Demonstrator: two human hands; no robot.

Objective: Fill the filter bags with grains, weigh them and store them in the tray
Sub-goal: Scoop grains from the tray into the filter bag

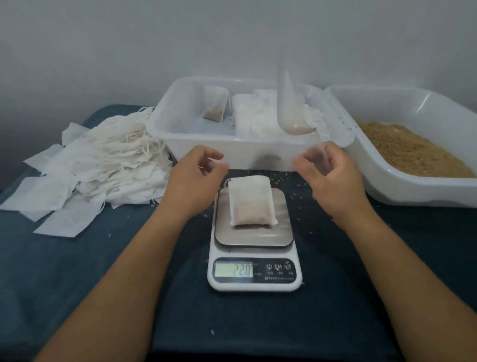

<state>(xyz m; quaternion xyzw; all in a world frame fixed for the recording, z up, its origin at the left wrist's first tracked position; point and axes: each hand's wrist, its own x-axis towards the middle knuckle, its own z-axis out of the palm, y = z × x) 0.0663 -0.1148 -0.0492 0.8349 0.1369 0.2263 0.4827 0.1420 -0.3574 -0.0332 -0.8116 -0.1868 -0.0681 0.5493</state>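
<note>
Behind the scale (pixel 253 251), tray (pixel 191 136) holds filled bags; bin (pixel 423 192) holds grain; both hands hover loosely curled, empty.

Dark blue cloth (pixel 58 270) covering the desk, set against a plain pale grey wall (pixel 89 50) behind.

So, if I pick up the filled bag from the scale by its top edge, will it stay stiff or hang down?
The filled bag probably sags: its thin fabric looks soft, and the grains bulge at its near end. It seems light for its size. It lies flat on the scale, so rolling looks unlikely.
</note>
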